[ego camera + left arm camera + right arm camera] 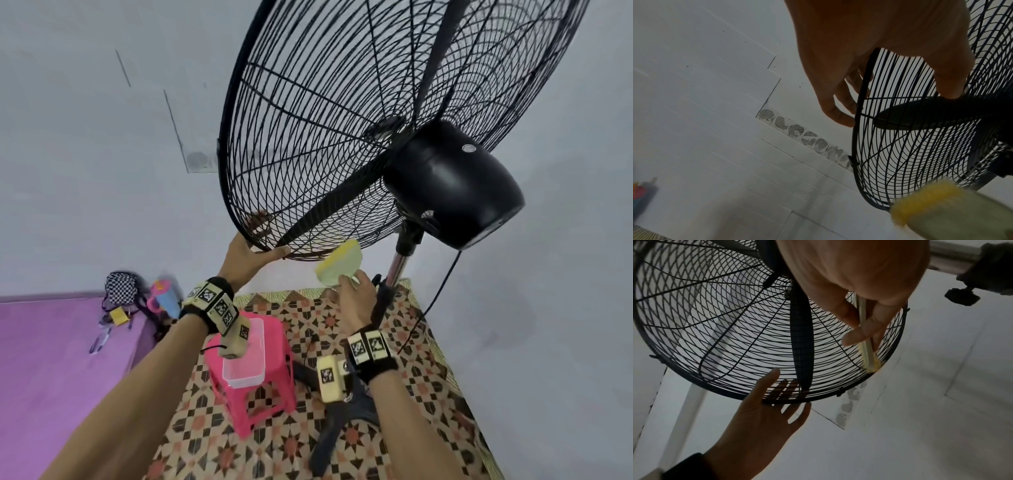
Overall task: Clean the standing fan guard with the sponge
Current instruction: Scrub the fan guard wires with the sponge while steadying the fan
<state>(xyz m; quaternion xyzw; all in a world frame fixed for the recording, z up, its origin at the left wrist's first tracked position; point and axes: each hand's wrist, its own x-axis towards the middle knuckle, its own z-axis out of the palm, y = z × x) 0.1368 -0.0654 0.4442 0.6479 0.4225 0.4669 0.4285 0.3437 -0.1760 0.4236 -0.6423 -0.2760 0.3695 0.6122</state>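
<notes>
Fan guard (325, 137) top cut off

Head view: high, tilted down over both forearms, guard (342, 120) filling upper right, floor at bottom. Wrist views: close behind each palm, aimed upward at wall. All three sharing the guard's lower rim and sponge (339, 267)

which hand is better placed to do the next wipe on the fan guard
Right. The right hand already pinches the yellow-and-pale-green sponge, its yellow edge at the lower wires of the black wire fan guard. The left hand grips the guard's bottom rim, seemingly steadying it.
</notes>
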